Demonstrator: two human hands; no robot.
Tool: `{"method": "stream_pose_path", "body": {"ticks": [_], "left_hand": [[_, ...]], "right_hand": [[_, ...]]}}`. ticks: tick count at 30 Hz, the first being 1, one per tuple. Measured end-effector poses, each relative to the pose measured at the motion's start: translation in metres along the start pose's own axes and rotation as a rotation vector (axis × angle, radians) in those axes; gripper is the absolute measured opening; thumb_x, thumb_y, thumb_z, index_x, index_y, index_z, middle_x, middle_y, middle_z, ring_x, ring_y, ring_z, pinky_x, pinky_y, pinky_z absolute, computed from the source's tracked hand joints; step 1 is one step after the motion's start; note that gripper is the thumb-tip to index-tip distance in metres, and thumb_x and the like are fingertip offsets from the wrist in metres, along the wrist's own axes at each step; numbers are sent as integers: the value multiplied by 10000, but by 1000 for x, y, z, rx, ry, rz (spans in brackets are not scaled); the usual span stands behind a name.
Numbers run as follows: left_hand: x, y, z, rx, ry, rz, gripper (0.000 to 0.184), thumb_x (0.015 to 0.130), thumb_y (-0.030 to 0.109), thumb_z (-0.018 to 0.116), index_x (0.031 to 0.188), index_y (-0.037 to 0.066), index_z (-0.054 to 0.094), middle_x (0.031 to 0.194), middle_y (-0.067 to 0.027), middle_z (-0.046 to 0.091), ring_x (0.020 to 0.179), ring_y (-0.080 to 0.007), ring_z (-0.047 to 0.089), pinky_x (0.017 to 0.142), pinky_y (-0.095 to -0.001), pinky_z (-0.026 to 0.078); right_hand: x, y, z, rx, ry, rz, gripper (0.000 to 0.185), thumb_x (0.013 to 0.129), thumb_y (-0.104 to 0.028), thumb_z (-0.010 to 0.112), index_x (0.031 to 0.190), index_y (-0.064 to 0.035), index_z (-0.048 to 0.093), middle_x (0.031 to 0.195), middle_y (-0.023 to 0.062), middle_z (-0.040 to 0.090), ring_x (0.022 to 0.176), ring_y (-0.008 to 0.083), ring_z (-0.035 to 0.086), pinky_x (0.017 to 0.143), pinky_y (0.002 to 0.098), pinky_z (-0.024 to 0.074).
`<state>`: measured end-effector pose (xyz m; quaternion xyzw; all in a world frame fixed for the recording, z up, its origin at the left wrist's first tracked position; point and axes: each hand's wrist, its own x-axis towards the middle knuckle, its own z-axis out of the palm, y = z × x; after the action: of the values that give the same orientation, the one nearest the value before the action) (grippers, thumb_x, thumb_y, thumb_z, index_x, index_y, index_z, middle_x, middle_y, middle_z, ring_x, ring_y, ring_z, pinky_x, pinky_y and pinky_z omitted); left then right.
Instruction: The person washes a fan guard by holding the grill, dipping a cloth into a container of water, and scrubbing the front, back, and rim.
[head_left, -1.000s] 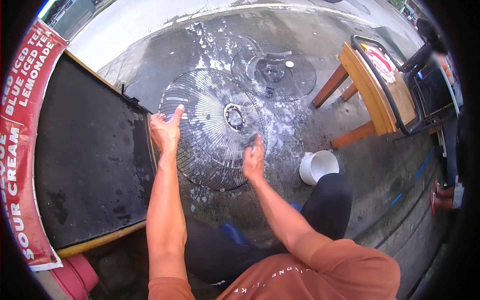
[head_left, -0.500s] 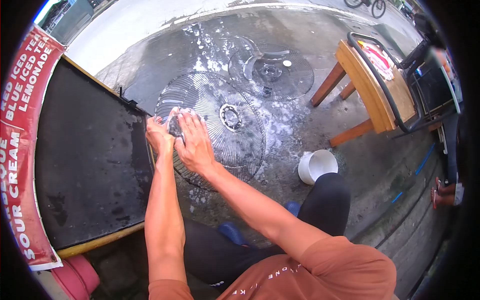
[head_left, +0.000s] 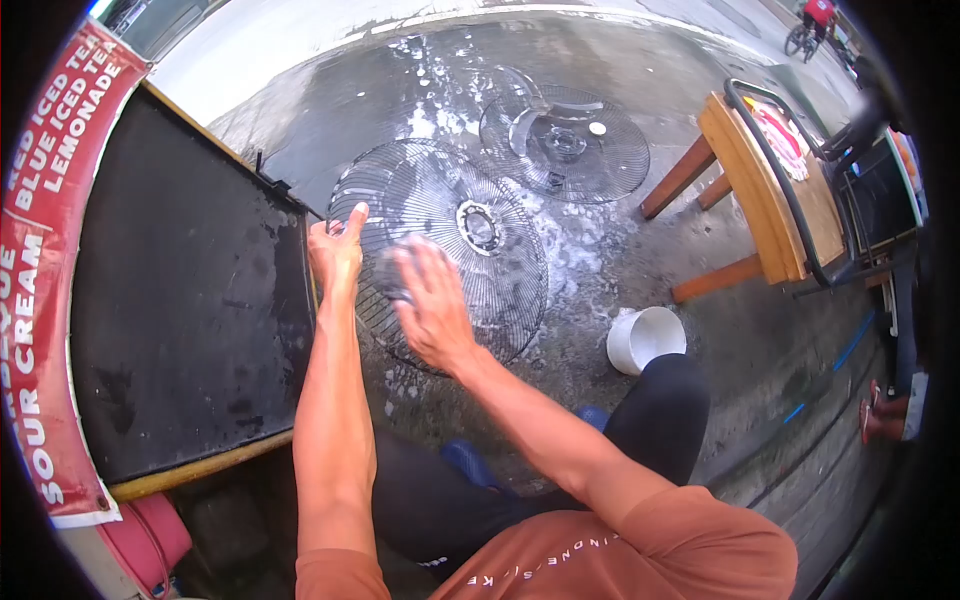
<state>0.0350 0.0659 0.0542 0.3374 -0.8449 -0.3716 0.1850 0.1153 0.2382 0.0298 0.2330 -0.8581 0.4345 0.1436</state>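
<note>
A round wire fan grille (head_left: 515,285), streaked with suds, is tilted up in front of me. My left hand (head_left: 338,255) is closed around its left rim, thumb pointing up. My right hand (head_left: 436,312) lies over the lower left of the wires, with a dark scrubbing pad (head_left: 396,272) under its fingers. Motion blurs the pad and fingertips, so the pad's exact kind is unclear. Just behind, a second fan grille (head_left: 622,150) lies on the wet ground with dark fan blades (head_left: 524,128) on it.
A white bucket (head_left: 628,345) stands by my right knee. A wooden table (head_left: 745,200) is at the right, a black board (head_left: 190,300) with a red banner (head_left: 60,300) at the left. Foam (head_left: 575,250) covers the ground; a cyclist (head_left: 815,20) is far off.
My right hand has slid right with the pad, away from my left hand. My left hand still holds the rim, its thumb now raised. A cyclist has come further into view.
</note>
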Motion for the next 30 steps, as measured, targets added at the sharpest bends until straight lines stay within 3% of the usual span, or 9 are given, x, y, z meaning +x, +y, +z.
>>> {"method": "stream_pose_path", "body": {"ticks": [3,4,8,15,17,18,22,25,30], "left_hand": [[21,-31,-5,-614,-419,-37,479,872,371,771,1124,-19,654,1004,-95,703,895,-188,665,794,-325,533],[9,-20,-13,-814,-426,-203,272,951,221,685,1125,14,657,981,-38,684,862,-128,629,752,-285,518],[2,-15,-11,-817,-453,-195,210,999,247,616,1112,72,641,943,-14,660,806,-120,613,718,-291,520],[-17,8,-16,-1078,-566,-298,304,1057,303,469,1194,70,608,1108,-90,686,880,-179,677,755,-317,585],[-11,-1,-14,-1062,-600,-312,361,1059,335,451,1229,41,574,1162,-122,672,975,-223,688,781,-338,594],[3,-19,-1,-1165,-652,-332,449,1061,387,398,1251,16,563,1211,-167,653,1066,-296,663,887,-420,572],[-11,2,-25,-1489,-937,-395,513,1055,419,339,1228,5,587,1310,-219,610,1235,-348,564,1092,-504,420],[-17,8,-25,-1453,-896,-383,512,1058,409,336,1215,-4,593,1288,-214,625,1198,-339,594,1060,-467,460],[-17,10,-22,-1317,-794,-334,536,1089,391,262,1202,-38,563,1282,-258,617,1147,-370,635,1020,-466,520]], "right_hand": [[47,-15,8,-24,-133,-167,566,932,-239,532,1452,-31,447,1540,215,373,1450,409,310,1206,542,210],[59,-11,9,-18,-145,-143,563,937,-242,538,1460,-53,449,1545,221,365,1453,407,308,1207,533,210],[86,17,10,-33,-133,-6,550,961,-274,522,1465,-65,457,1538,248,364,1432,419,333,1192,539,234],[86,49,10,-38,-48,177,541,984,-271,470,1468,-31,447,1500,271,417,1403,444,370,1179,516,261],[72,13,12,-85,-30,91,555,965,-274,506,1456,-20,462,1535,260,373,1418,435,353,1183,517,252],[67,-12,7,-134,-32,42,562,959,-279,517,1457,-24,463,1540,261,364,1422,435,347,1185,517,249],[55,-36,6,-169,-108,-171,581,934,-278,549,1466,-62,461,1558,251,335,1441,432,322,1191,507,247],[60,-13,1,-57,-71,-168,559,919,-254,560,1444,-75,489,1538,238,376,1435,425,334,1176,503,278],[67,67,-11,77,69,195,466,953,-255,497,1366,-43,530,1383,266,500,1277,411,470,1095,537,341]]}}
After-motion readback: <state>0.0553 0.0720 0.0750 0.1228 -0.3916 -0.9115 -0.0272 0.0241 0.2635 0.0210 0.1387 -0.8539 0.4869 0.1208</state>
